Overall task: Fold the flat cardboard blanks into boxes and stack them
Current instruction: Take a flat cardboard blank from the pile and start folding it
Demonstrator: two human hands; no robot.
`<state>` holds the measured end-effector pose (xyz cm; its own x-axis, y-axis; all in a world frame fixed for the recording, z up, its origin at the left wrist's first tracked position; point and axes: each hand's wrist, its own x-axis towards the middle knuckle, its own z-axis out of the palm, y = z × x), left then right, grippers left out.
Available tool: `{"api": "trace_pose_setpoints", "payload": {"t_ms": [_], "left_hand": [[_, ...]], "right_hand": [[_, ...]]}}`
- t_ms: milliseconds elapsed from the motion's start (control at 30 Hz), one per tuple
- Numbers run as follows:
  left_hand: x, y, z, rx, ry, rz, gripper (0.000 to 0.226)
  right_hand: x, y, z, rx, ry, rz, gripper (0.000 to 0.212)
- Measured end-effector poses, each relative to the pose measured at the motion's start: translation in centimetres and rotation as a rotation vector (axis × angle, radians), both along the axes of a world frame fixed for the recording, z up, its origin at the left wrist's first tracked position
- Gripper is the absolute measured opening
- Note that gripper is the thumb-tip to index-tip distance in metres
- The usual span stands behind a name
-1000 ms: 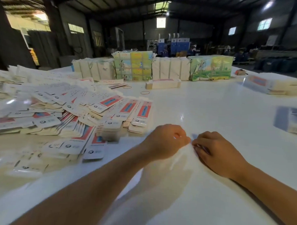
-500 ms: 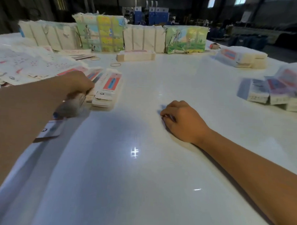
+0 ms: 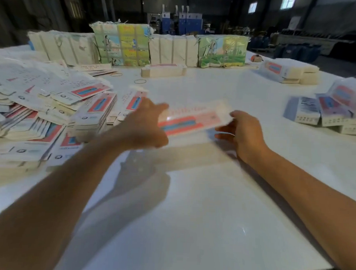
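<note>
A glossy white table carries everything. Above its middle, a flat cardboard blank with red and blue print, blurred, spans both hands: the left hand grips one end, the right hand pinches the other. Loose blanks heap at the left edge; folded boxes lie by the right edge; strapped bundles line the far edge.

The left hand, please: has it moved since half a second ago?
Yes. The left hand has come right, off the heap of flat blanks, and now holds the left end of one blank.
</note>
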<state>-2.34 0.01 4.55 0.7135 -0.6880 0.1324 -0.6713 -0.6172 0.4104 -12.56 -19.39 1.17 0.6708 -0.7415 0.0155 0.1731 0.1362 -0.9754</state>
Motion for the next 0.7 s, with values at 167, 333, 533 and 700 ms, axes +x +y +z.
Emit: {"api": "trace_pose_setpoints", "payload": {"t_ms": [167, 333, 533, 700], "left_hand": [[0.2, 1.3, -2.7, 0.104, 0.103, -0.114, 0.087], [-0.6, 1.0, -2.9, 0.175, -0.074, -0.110, 0.086], [-1.9, -0.2, -3.8, 0.131, -0.321, -0.036, 0.093], [-1.3, 0.3, -3.0, -0.075, -0.264, 0.021, 0.067]], "right_hand": [[-0.9, 0.4, 0.0, -0.011, 0.077, 0.255, 0.024], [-0.8, 0.8, -0.1, -0.106, 0.054, 0.222, 0.009], [-1.0, 1.6, -0.4, -0.188, 0.027, 0.293, 0.012], [-1.2, 1.0, -0.4, -0.216, -0.022, 0.074, 0.014]]}}
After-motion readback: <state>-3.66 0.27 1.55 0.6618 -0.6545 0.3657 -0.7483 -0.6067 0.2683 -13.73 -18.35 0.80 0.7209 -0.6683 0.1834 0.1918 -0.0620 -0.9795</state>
